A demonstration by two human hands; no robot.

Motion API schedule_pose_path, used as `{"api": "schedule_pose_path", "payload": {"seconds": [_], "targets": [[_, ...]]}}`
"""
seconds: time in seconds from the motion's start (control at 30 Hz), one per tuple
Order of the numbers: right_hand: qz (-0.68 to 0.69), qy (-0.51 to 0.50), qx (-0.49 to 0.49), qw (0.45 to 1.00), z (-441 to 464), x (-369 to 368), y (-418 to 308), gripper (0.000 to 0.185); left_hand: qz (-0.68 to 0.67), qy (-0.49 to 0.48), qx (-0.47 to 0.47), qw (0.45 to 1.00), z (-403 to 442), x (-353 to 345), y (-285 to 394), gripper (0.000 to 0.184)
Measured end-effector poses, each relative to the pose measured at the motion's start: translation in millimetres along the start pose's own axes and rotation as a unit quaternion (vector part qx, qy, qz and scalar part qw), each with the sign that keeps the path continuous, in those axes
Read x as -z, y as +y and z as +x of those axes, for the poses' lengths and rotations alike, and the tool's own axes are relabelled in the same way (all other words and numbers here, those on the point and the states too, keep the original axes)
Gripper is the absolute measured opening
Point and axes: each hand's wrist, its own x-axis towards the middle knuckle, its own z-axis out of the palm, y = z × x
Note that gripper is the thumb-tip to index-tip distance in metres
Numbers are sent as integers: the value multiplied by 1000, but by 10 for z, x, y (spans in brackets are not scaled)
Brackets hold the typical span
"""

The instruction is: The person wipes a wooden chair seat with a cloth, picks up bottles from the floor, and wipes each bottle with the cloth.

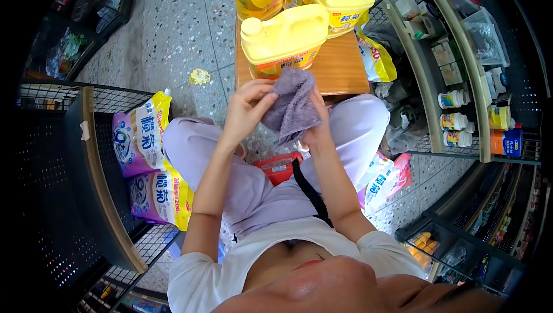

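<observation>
A purple-grey cloth is bunched between my two hands, above my lap. My left hand pinches its left edge between thumb and fingers. At the cloth's right side, my right hand grips it, with most of the fingers hidden behind the fabric. Just beyond the cloth stands a yellow jug with a cap and a moulded handle, its lower part partly covered by the cloth. It rests on a small wooden table. More yellow jugs of the same kind stand behind it.
On the left, purple-and-yellow detergent bags lean by a black shelf. A shelf rack with bottles and boxes stands to the right. A red item lies on the floor between my legs. A yellow bag sits beside the table.
</observation>
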Motion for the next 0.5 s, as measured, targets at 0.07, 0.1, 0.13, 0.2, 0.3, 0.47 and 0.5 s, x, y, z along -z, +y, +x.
{"api": "schedule_pose_path", "payload": {"seconds": [0.07, 0.1, 0.13, 0.2, 0.3, 0.47, 0.5], "targets": [[-71, -20, 6, 997, -32, -10, -51, 41, -88, 27, 62, 994, -27, -10, -12, 20], [-107, -30, 8, 994, -51, -9, -75, 39, -132, 42, 94, 986, -49, -9, -19, 17], [-135, -14, -2, 991, -55, 0, -104, 38, -131, 48, 99, 985, -58, -5, -59, 17], [-191, 14, -24, 981, -23, 28, -168, 37, -181, 38, 113, 976, -54, 30, -69, 16], [-301, 72, 29, 950, 3, 179, -189, 37, -221, 31, 128, 966, -40, 46, 28, 14], [-392, 34, 130, 910, -109, 227, -97, 51, -211, 25, 145, 966, -57, 9, 186, 15], [-417, -26, 178, 891, -140, 217, -76, 57, -210, 40, 140, 967, -57, -15, 194, 15]]}}
